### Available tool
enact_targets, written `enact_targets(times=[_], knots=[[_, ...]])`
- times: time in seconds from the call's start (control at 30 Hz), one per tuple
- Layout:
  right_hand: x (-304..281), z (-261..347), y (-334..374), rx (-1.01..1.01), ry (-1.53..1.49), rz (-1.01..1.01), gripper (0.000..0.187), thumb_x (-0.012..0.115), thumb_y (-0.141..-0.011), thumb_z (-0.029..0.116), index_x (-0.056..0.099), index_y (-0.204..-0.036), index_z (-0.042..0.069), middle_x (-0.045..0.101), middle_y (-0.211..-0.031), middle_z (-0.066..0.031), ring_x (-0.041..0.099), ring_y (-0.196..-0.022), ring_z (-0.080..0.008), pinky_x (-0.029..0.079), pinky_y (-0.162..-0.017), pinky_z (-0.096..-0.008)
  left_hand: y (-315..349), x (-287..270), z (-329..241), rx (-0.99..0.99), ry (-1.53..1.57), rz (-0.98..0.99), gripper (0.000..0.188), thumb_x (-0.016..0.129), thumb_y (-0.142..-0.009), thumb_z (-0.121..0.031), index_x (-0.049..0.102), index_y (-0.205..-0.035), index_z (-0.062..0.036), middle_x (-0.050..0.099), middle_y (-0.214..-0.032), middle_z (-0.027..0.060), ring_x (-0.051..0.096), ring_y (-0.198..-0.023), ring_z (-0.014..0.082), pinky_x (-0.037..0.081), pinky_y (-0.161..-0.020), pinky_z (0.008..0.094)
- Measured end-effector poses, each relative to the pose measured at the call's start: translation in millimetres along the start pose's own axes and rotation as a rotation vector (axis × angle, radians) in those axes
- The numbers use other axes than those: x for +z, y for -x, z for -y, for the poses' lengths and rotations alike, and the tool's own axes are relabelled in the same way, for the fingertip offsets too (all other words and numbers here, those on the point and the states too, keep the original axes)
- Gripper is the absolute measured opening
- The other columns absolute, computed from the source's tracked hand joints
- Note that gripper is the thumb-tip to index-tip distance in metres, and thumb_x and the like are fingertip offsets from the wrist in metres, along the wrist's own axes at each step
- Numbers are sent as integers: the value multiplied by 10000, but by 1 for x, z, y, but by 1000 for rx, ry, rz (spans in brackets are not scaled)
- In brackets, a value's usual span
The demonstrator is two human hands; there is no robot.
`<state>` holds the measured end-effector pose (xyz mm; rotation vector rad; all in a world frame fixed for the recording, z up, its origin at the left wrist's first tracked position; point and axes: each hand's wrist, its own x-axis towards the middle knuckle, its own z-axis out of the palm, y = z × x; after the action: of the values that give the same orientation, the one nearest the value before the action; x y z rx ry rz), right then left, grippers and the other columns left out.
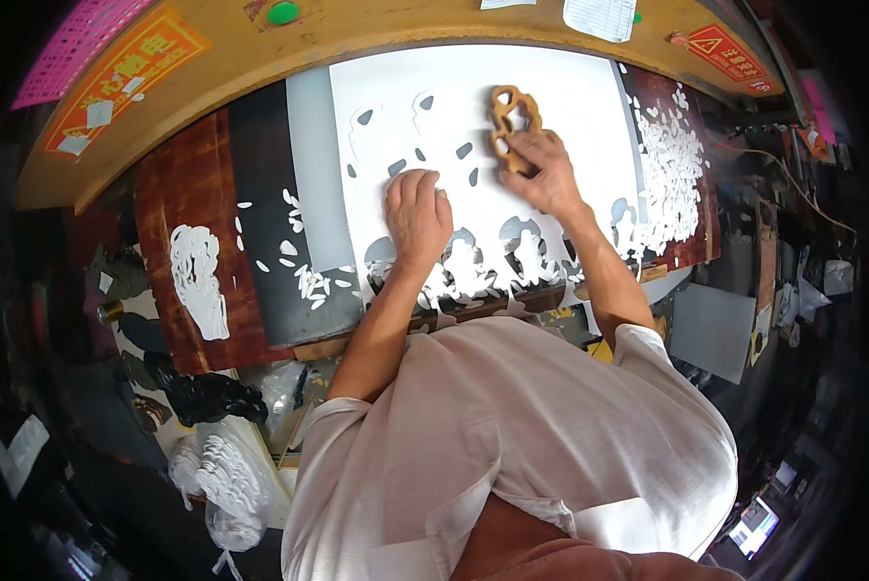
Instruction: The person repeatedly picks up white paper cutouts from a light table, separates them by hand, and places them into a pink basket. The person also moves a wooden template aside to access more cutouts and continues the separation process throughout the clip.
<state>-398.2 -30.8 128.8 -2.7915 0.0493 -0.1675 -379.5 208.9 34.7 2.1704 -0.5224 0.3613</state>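
Observation:
A white sheet (541, 73) lies across the work surface, with cut outlines and small dark holes in its left part. My right hand (548, 172) grips the near end of an orange-brown cutting die (499, 107), a curved open frame on or just over the sheet. My left hand (418, 215) lies on the sheet to the left, palm down, holding nothing, its fingers stretched forward beside a small hole. Along the sheet's near edge are larger cut-out gaps with white scraps (454, 276) among them.
A yellow machine beam (357, 44) spans the far side. Small white offcuts (675, 160) pile up at the right. At the left, a stack of white cut pieces (197, 276) rests on a reddish-brown board (158, 184). Bagged white pieces (226, 474) sit lower left.

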Motion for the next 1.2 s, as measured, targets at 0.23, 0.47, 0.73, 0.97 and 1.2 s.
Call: enact_targets(times=[0.23, 0.47, 0.73, 0.97, 1.2], knots=[[13, -22, 4, -42, 88, -134, 459, 850, -875, 349, 797, -1224, 55, 635, -1468, -176, 545, -1371, -450, 456, -1162, -510, -17, 8, 5, 65, 8, -9, 291, 664, -915, -88, 702, -1196, -25, 679, -1236, 140, 578, -1227, 367, 445, -1098, 481], [-45, -89, 111, 428, -437, -396, 350, 755, -993, 229, 767, -1252, -6, 775, -1218, -141, 717, -1119, -219, 542, -1002, -338, -8, -11, -22, 173, 80, 5, 292, 651, -941, -62, 684, -1226, -3, 671, -1216, 209, 604, -1173, 421, 477, -1047, 500], [-68, -105, 181, 425, -763, -772, 624, 720, -1006, 212, 521, -1512, -94, 755, -1226, -150, 709, -1058, -166, 556, -951, -303, 131, -21, -109, 152, 66, 408, 218, 673, -984, -194, 713, -1113, -24, 738, -1066, 205, 706, -972, 407, 559, -883, 500], [-92, -72, 210, 89, -884, -734, 545, 633, -1046, 85, 462, -1548, -42, 735, -1181, -179, 722, -1007, -212, 574, -872, -335, 193, 7, -110, 280, -132, 82, 389, 709, -949, -255, 690, -1250, -9, 690, -1217, 181, 603, -1144, 392, 472, -970, 519], [-9, -64, 280, 21, -208, -298, 291, 718, -999, 239, 777, -1189, 27, 762, -1074, -158, 711, -1045, -348, 545, -966, -476, 186, 2, -115, 185, -129, 105, 354, 712, -946, -276, 688, -1225, -60, 679, -1248, 165, 588, -1191, 388, 452, -990, 522]])
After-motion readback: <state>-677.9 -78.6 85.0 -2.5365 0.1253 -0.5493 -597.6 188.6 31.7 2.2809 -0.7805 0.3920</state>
